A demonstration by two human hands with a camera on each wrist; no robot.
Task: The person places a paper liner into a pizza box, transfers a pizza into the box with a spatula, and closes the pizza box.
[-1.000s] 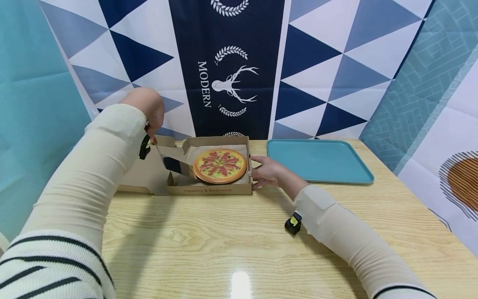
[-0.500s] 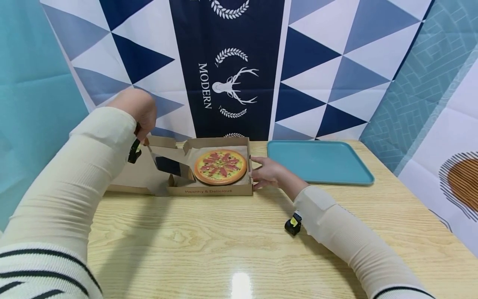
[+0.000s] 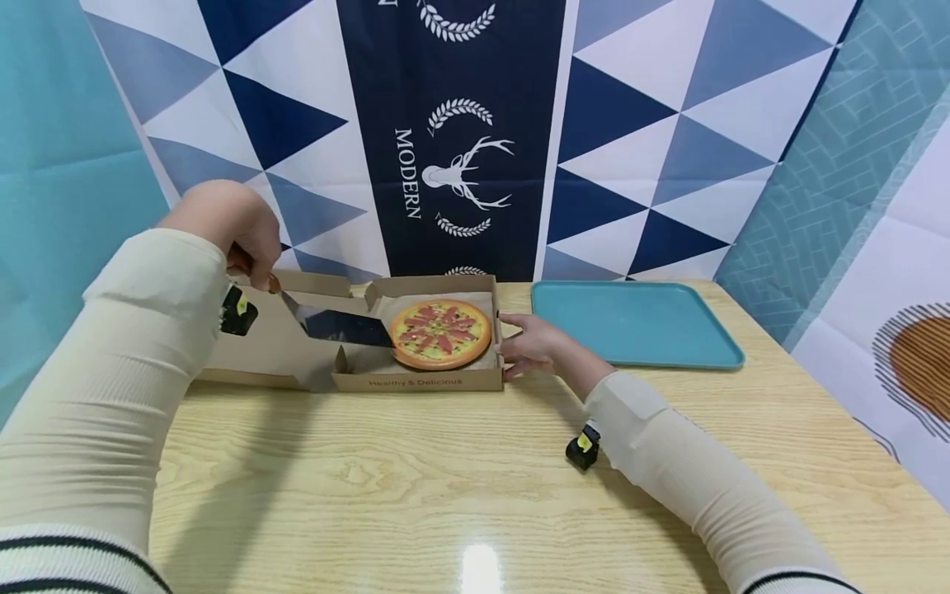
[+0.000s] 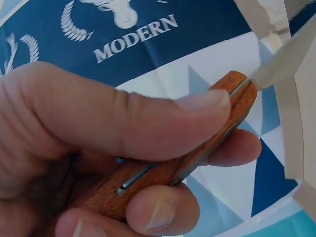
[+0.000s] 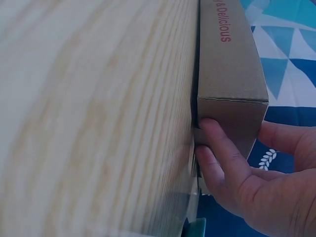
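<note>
A pizza spatula (image 3: pixel 347 327) with a wooden handle (image 4: pixel 217 118) is gripped in my left hand (image 3: pixel 241 227). Its dark flat blade reaches over the left part of an open pizza box (image 3: pixel 417 382). The blade tip meets the left edge of a whole pizza (image 3: pixel 441 333) in the head view; whether it goes under, I cannot tell. In the left wrist view my thumb presses along the handle and the fingers curl beneath it. My right hand (image 3: pixel 530 342) holds the box's right side wall, with fingertips low on the wall and one digit at the top edge in the right wrist view.
A teal tray (image 3: pixel 631 322) lies to the right of the box, behind my right forearm. The box lid (image 3: pixel 260 334) is folded out to the left on the wooden table (image 3: pixel 416 478). A patterned cloth (image 3: pixel 460 124) hangs directly behind.
My left hand has moved left and slightly down, and the spatula is now laid flatter. My right hand and the box hold their place.
</note>
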